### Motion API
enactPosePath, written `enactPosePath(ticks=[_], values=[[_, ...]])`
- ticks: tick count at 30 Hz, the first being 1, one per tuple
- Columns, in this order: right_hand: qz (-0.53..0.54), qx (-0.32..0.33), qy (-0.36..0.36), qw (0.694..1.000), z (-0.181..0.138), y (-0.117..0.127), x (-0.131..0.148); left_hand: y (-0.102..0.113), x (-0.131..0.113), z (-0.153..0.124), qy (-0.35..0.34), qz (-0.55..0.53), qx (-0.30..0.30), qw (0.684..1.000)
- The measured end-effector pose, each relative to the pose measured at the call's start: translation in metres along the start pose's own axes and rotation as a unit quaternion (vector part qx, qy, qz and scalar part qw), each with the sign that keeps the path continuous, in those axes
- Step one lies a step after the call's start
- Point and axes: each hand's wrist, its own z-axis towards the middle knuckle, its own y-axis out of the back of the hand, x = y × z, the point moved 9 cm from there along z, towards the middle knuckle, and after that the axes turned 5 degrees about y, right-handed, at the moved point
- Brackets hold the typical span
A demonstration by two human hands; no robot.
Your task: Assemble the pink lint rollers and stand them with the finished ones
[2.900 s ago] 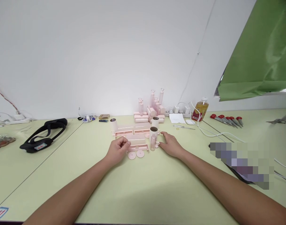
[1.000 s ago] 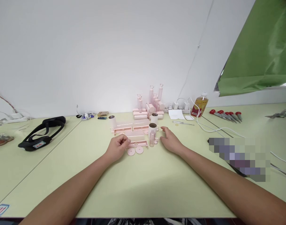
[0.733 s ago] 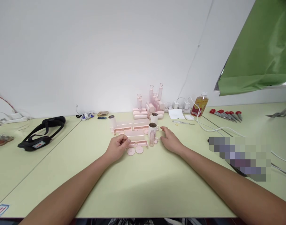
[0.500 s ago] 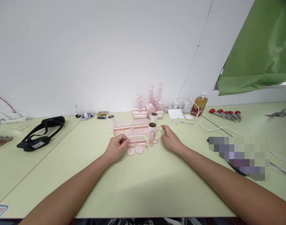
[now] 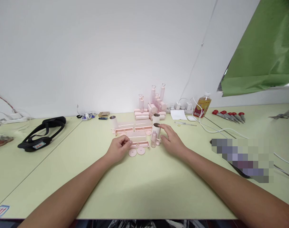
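My left hand (image 5: 118,148) rests on the table, its fingers curled in a pinch by the left end of a long pink tray-like part (image 5: 142,145). Whether anything sits inside that pinch is hidden. Two flat pink discs (image 5: 137,152) lie in front of this part, and a clear-topped cover (image 5: 136,136) lies behind it. My right hand (image 5: 173,141) is open, fingers stretched toward the white cylinder with a dark top (image 5: 156,130); its fingertips appear at the rim. A small transparent pink bottle (image 5: 153,140) stands upright just in front of that cylinder.
More pink trays (image 5: 124,130) and another white cylinder (image 5: 113,122) stand behind. Pink rollers (image 5: 142,117) are stacked against the wall. To the right are tweezers (image 5: 186,123), white cables (image 5: 213,130), a drink bottle (image 5: 202,105) and red-handled tools (image 5: 230,116). A black headset strap (image 5: 43,136) lies left.
My right hand has moved left, bringing its fingers to the rim of the near white cylinder. The left hand stays in place. The view has shifted slightly.
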Motion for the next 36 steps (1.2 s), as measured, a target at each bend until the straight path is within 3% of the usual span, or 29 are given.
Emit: enactPosePath(ticks=[5,9,12,15,17,19,22,25,27,31,36], values=[[0.05,-0.061,-0.137,0.987,-0.001,0.01,-0.035,0.003,-0.007,-0.002,0.007,0.044,-0.009,0.999],[0.096,-0.164,-0.187,0.964,0.0,0.031,-0.054,-0.012,-0.011,-0.016,0.055,0.224,0.062,0.971],[0.149,-0.269,-0.128,0.943,0.0,0.062,-0.038,-0.023,-0.013,-0.031,0.074,0.344,0.106,0.93],[0.19,-0.347,0.02,0.918,-0.011,0.092,0.006,-0.03,-0.012,-0.038,0.085,0.388,0.124,0.909],[0.212,-0.315,0.078,0.922,-0.019,0.091,0.032,-0.033,-0.011,-0.038,0.087,0.388,0.131,0.908],[0.215,-0.226,0.111,0.944,-0.025,0.075,0.055,-0.035,-0.012,-0.037,0.079,0.377,0.13,0.914],[0.18,0.007,0.166,0.97,-0.034,0.024,0.084,-0.034,-0.014,-0.037,0.065,0.341,0.119,0.93],[0.143,0.187,0.161,0.958,-0.044,-0.02,0.088,-0.033,-0.016,-0.037,0.062,0.3,0.12,0.944],[0.136,0.222,0.134,0.956,-0.044,-0.032,0.081,-0.033,-0.016,-0.036,0.074,0.262,0.137,0.952],[0.138,0.209,0.104,0.962,-0.039,-0.036,0.069,-0.026,-0.024,-0.03,0.095,0.101,0.137,0.981],[0.151,0.199,0.111,0.962,-0.038,-0.039,0.068,-0.021,-0.033,-0.024,0.051,-0.023,0.114,0.992]])
